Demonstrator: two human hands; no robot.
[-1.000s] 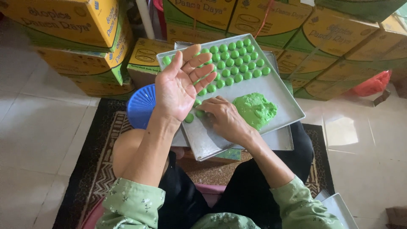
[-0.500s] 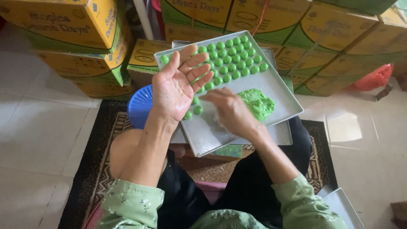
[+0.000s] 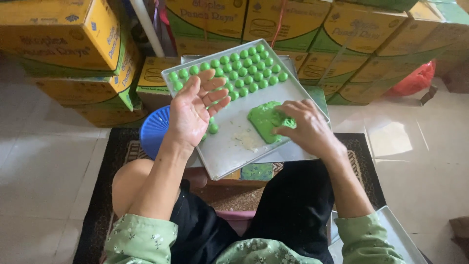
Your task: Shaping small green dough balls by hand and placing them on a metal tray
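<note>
A metal baking tray rests on my lap. Rows of small green dough balls fill its far half. A flat lump of green dough lies on the tray's right side. My right hand presses on the lump's right edge, fingertips pinching into it. My left hand hovers palm-up over the tray's left side, fingers apart and empty, with a few loose balls just beside it.
A blue ribbed plastic lid or bowl sits under the tray's left edge. Yellow and green cardboard boxes are stacked behind and left. A second metal tray lies at lower right. A patterned rug is beneath me; a red bag sits right.
My right hand moved right from the tray's middle onto the green dough lump. The left hand stayed raised palm-up, drifting slightly. The camera view shifted a little.
</note>
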